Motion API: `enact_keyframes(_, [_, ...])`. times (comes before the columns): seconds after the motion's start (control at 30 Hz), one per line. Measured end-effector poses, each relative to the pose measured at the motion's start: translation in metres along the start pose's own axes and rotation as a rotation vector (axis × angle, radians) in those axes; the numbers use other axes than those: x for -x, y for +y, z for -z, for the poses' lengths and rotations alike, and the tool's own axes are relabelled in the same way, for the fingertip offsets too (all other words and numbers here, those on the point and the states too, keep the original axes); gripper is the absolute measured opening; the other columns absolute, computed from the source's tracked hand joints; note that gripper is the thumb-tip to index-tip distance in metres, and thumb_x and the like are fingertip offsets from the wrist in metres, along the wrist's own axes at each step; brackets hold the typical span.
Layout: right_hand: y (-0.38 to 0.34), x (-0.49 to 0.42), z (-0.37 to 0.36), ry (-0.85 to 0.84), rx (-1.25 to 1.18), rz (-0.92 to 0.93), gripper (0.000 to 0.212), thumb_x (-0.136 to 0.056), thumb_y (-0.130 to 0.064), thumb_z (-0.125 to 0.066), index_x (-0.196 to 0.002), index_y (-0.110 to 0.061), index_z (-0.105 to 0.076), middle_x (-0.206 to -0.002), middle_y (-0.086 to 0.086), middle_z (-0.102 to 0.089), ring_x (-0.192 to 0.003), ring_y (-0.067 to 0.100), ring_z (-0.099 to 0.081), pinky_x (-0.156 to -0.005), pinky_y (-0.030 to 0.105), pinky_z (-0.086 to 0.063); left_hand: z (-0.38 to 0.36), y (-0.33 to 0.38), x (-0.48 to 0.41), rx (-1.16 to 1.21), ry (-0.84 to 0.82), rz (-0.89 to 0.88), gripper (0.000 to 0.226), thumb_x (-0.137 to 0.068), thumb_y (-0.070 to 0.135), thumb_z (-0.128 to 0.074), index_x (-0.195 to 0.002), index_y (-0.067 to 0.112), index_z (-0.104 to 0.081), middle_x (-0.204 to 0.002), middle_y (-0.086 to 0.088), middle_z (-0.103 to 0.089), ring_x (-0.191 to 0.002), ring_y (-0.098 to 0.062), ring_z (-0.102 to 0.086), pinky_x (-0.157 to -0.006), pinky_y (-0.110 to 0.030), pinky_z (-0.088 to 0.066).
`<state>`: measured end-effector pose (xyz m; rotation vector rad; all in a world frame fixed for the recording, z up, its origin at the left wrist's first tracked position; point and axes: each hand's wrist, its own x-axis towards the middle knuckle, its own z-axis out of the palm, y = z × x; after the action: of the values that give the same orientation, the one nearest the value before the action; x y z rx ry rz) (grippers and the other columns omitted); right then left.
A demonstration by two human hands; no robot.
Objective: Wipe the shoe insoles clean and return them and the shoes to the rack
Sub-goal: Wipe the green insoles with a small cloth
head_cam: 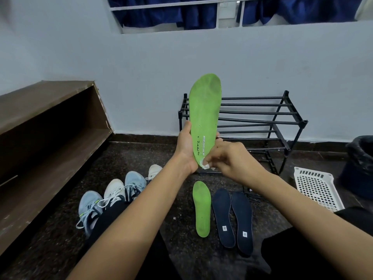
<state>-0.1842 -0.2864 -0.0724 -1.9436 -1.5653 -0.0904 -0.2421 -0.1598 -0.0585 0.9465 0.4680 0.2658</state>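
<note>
- Left hand [186,146] grips upright lime-green insole [204,110], toe area smudged grey, small print near heel.
- Right hand [228,160] pinches white wipe [204,164] against its heel.

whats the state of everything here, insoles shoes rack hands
held green insole: upright, in the left hand
white wipe: crumpled, pinched by the right hand against the insole's heel
second green insole: flat on the floor
navy insoles: flat on the floor, side by side
shoe rack: standing against the wall
sneakers: on the floor, off the rack
</note>
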Motion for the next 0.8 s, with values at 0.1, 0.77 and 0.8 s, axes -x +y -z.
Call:
enact_keyframes(0.1, [0.001, -0.001, 0.003, -0.021, 0.339, 0.110, 0.028, -0.061, 0.001, -0.075, -0.073, -0.025, -0.074, -0.073, -0.007, -0.062, -0.075, 0.020, -0.059, -0.068, 0.032, -0.029, -0.002, -0.004, 0.001, -0.018, 0.002, 0.022, 0.074, -0.100, 0.059, -0.018, -0.086, 0.005, -0.067, -0.075, -0.014, -0.068, -0.062, -0.024, -0.064, -0.062, -0.031, -0.048])
enact_keyframes(0.77, [-0.005, -0.001, 0.002, 0.074, 0.449, -0.093, 0.029, -0.056, -0.005, -0.081, -0.068, -0.030, -0.072, -0.073, -0.007, -0.060, -0.074, 0.025, -0.053, -0.065, 0.032, -0.009, 0.002, -0.005, -0.002, -0.038, 0.019, -0.030, 0.075, -0.101, 0.059, -0.016, -0.080, 0.007, -0.066, -0.067, -0.011, -0.068, -0.057, -0.022, -0.064, -0.056, -0.026, -0.049])
enact_keyframes(0.8, [-0.005, -0.001, 0.001, 0.092, 0.446, -0.074, 0.029, -0.054, -0.004, -0.082, -0.066, -0.029, -0.073, -0.071, -0.006, -0.059, -0.072, 0.025, -0.053, -0.065, 0.032, -0.011, 0.003, -0.004, -0.003, -0.028, 0.011, -0.034, 0.076, -0.100, 0.060, -0.016, -0.081, 0.007, -0.067, -0.069, -0.012, -0.069, -0.058, -0.023, -0.064, -0.057, -0.027, -0.049])
